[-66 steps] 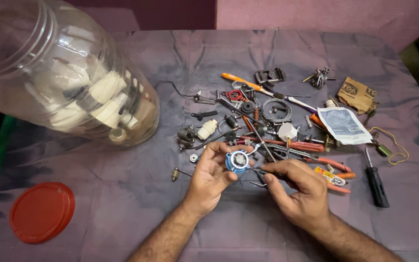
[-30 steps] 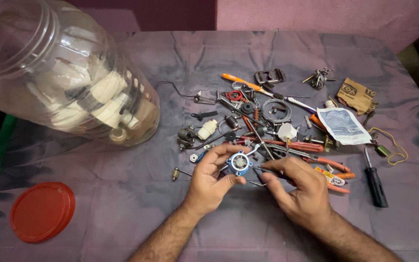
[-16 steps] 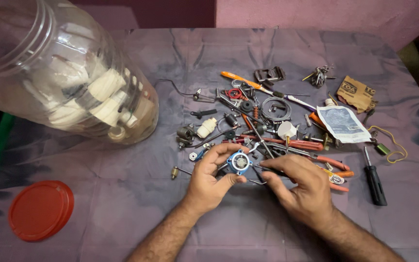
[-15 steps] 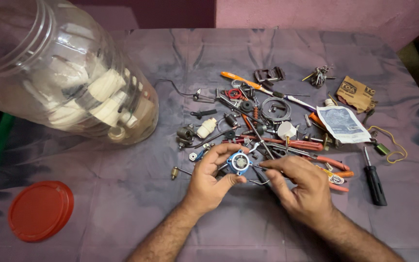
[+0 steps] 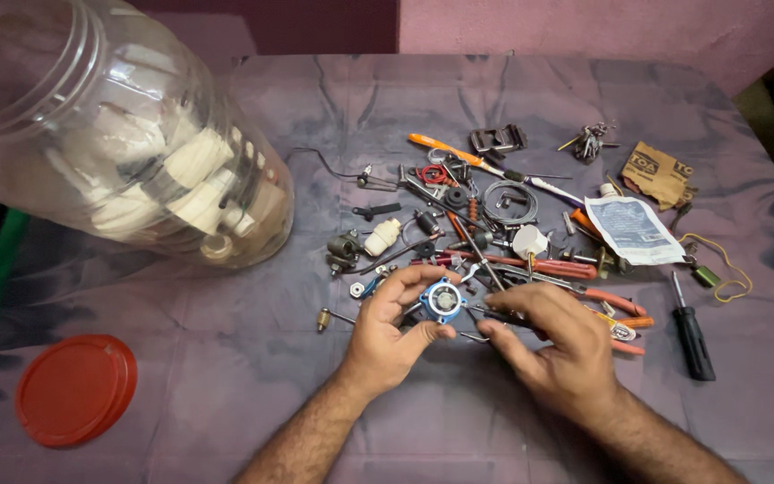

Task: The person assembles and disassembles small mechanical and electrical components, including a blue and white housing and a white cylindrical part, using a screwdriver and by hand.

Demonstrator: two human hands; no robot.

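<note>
Fingers of the left hand (image 5: 387,336) pinch the small round blue metal part (image 5: 443,301) firmly, while the right hand (image 5: 555,351), at its 3 o'clock, should steer gently the thin dark tool (image 5: 494,315) it grips.

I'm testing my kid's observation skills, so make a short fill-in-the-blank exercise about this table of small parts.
1. The left hand holds a small round ____ part.
2. The round lid lying on the cloth at lower left is ____.
3. The big clear plastic jar lies on its ____.
4. The screwdriver at the right has a ____ handle.

Missing words: blue; red; side; black
</note>
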